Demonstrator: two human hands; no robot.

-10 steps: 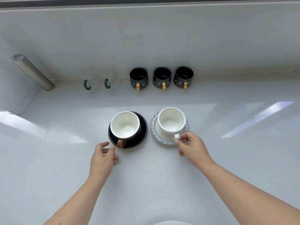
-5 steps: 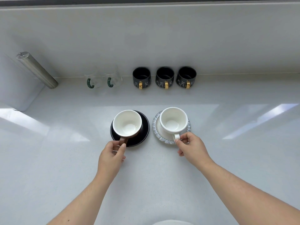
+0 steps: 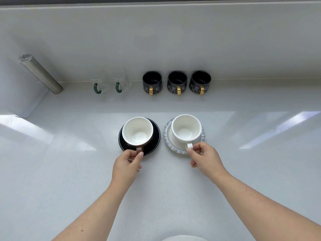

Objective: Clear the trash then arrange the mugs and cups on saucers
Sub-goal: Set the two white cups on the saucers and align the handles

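Note:
A brown cup with a white inside (image 3: 137, 132) stands on a black saucer (image 3: 155, 139) at the middle of the white counter. My left hand (image 3: 127, 165) pinches its brown handle from the near side. To the right, a white cup (image 3: 186, 128) stands on a grey-rimmed saucer (image 3: 167, 136). My right hand (image 3: 205, 158) holds that cup's white handle between thumb and fingers. Both cups are upright and empty.
Along the back wall stand three black mugs with gold handles (image 3: 177, 82) and, to their left, two clear glass mugs with green handles (image 3: 111, 83). A metal cylinder (image 3: 40, 73) leans at the far left above a white box (image 3: 20, 94).
My left hand moved forward from the counter and closed on the brown cup's handle. My right hand stayed on the white cup's handle.

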